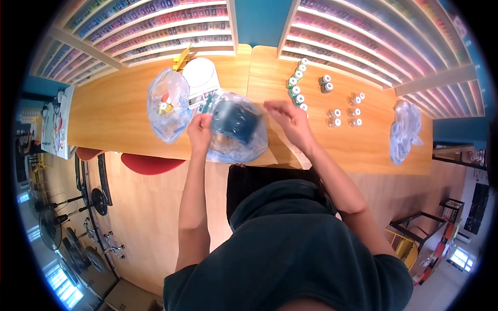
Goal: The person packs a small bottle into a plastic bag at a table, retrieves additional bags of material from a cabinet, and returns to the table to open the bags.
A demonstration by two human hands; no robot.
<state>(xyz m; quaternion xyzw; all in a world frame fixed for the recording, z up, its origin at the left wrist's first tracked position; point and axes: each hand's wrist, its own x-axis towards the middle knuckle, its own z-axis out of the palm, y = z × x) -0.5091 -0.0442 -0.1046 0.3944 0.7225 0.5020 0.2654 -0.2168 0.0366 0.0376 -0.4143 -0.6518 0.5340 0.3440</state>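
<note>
While blur hides its long axis, I place the dark-blue packet (236, 120) in a clear plastic bag (239, 151) by the surface's (358, 153) near edge. Left hand (199, 133) nearer, fingers' grip unreadable; right hand (291, 124) apart, fingers released.

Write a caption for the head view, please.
Left hand and right hand flank a translucent bag near a white scale.

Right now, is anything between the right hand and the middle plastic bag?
Nothing visible: the right hand is close beside the middle plastic bag. The row of bottles stands beyond the hand, outside that gap.
</note>
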